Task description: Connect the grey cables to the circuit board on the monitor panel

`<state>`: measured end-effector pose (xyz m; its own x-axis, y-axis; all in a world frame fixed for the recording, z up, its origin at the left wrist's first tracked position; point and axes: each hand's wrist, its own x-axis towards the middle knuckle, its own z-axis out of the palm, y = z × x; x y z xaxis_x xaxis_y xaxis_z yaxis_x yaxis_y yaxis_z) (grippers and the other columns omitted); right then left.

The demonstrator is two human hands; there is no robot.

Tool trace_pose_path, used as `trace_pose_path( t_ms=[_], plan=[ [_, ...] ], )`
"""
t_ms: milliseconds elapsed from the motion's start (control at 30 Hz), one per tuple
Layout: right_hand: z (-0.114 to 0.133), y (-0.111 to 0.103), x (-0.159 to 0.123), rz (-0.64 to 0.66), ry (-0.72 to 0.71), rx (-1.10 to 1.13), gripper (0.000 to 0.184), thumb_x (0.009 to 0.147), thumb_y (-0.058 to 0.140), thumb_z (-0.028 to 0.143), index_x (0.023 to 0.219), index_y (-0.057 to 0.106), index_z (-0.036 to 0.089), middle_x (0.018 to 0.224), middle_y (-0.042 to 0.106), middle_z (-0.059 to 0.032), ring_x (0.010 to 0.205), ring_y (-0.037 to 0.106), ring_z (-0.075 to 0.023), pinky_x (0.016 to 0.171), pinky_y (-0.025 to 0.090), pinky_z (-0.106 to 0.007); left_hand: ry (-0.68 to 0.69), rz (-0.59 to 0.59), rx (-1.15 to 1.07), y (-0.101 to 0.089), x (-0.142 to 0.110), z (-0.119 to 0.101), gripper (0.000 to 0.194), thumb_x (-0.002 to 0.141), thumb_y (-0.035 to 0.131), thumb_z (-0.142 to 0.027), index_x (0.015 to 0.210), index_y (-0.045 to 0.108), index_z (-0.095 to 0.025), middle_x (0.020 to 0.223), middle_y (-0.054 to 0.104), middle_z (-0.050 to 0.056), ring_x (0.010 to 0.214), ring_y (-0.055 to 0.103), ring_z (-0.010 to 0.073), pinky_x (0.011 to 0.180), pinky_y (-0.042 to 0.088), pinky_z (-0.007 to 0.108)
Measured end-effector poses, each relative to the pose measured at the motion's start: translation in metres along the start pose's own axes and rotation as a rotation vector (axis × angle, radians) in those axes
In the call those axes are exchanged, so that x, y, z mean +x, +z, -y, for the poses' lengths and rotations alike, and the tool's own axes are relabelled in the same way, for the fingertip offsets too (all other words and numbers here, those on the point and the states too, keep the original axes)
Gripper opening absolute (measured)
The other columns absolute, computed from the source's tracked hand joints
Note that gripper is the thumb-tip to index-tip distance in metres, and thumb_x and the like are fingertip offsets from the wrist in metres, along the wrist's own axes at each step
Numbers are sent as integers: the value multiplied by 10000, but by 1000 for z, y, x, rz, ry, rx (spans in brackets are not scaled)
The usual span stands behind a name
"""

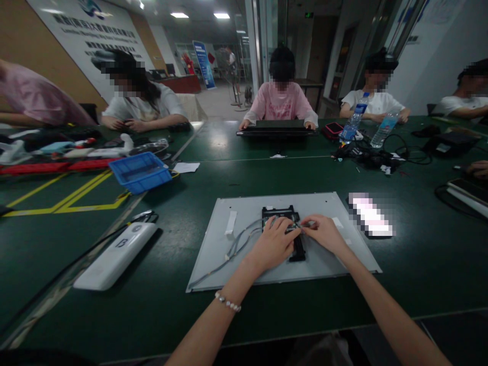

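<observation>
A flat light-grey panel (213, 244) lies on the green table in front of me. On its middle sits a black plastic bracket (298, 251), with part of a circuit board showing inside. Grey cables (237, 249) run from the panel's lower left corner to the bracket. My left hand (276, 238) lies over the bracket, fingers bent and thumb near the index fingertip at the board. Beside it, my right hand (324, 233) pinches at the bracket's right edge. What sits between the fingertips of both hands is too small and covered to make out.
A white power bank (116, 256) with a black cable lies left, a blue bin (140, 173) behind it. Right of the panel is a lit phone (369, 216). Bottles (354, 119) and tangled black cables (366, 155) are farther right. Several people sit across the table.
</observation>
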<state>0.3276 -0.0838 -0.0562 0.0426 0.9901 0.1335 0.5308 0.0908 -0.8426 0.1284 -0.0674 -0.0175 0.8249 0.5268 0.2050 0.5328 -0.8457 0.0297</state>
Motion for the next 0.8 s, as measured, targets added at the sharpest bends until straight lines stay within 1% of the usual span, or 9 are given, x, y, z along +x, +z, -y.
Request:
trace_pose_path(
  t_ms=[100, 167, 367, 500, 567, 600, 667, 733, 800],
  plan=[
    [3, -2, -1, 15, -50, -54, 119, 737, 604, 214, 816, 687, 183, 880, 678, -48, 645, 616, -141, 655, 488, -273, -7, 4, -3, 0, 0, 1, 351, 877, 446, -230, 1224, 490, -255, 1183, 474, 72, 1186, 381, 245, 1060, 224, 473],
    [4, -3, -1, 23, -57, -66, 117, 743, 595, 209, 808, 688, 185, 869, 673, -46, 644, 609, -139, 657, 487, -274, -11, 4, -6, 0, -1, 1, 363, 876, 449, -236, 1237, 480, -255, 1184, 474, 73, 1183, 384, 244, 1060, 225, 472],
    [-1, -3, 0, 25, -40, -17, 144, 735, 590, 221, 834, 688, 188, 878, 682, -41, 669, 626, -149, 669, 494, -274, -19, -5, -28, -1, -1, -1, 407, 879, 436, -220, 1286, 432, -247, 1182, 486, 71, 1197, 383, 240, 1068, 219, 477],
    [-3, -5, 1, 24, -14, 20, 165, 726, 576, 217, 844, 688, 190, 865, 695, -30, 666, 634, -149, 674, 491, -270, -47, -54, -83, -6, -1, 2, 421, 894, 416, -210, 1314, 395, -244, 1216, 482, 62, 1218, 374, 221, 1074, 239, 445],
    [-3, -6, 1, 16, 1, 27, 161, 731, 565, 223, 834, 685, 193, 841, 696, -21, 641, 630, -145, 646, 485, -264, -99, -100, -114, -12, -1, 14, 414, 899, 409, -210, 1312, 399, -231, 1231, 478, 66, 1201, 394, 218, 1051, 287, 421],
    [-3, -6, 1, 9, 9, 29, 163, 737, 558, 231, 836, 682, 194, 829, 696, -20, 629, 627, -145, 627, 481, -262, -145, -128, -128, -16, -3, 24, 403, 900, 402, -206, 1303, 410, -218, 1234, 478, 72, 1181, 413, 219, 1029, 321, 405],
    [-1, -7, 0, -6, 20, 34, 171, 751, 547, 248, 847, 677, 191, 826, 695, -24, 616, 624, -146, 596, 474, -258, -246, -171, -149, -24, -8, 48, 368, 896, 376, -175, 1252, 465, -184, 1190, 503, 82, 1112, 469, 211, 976, 377, 373],
    [1, -8, -1, -28, 15, 27, 179, 761, 540, 259, 857, 674, 189, 845, 694, -31, 621, 623, -147, 598, 473, -261, -343, -197, -173, -29, -17, 77, 341, 881, 368, -156, 1187, 520, -167, 1153, 518, 85, 1050, 515, 204, 944, 406, 352],
    [4, -8, -2, -59, -13, 1, 183, 770, 531, 264, 858, 674, 192, 868, 691, -34, 634, 620, -148, 625, 475, -270, -427, -177, -206, -29, -30, 105, 364, 851, 388, -146, 1186, 526, -176, 1151, 518, 81, 962, 560, 190, 896, 440, 337]
  ],
)
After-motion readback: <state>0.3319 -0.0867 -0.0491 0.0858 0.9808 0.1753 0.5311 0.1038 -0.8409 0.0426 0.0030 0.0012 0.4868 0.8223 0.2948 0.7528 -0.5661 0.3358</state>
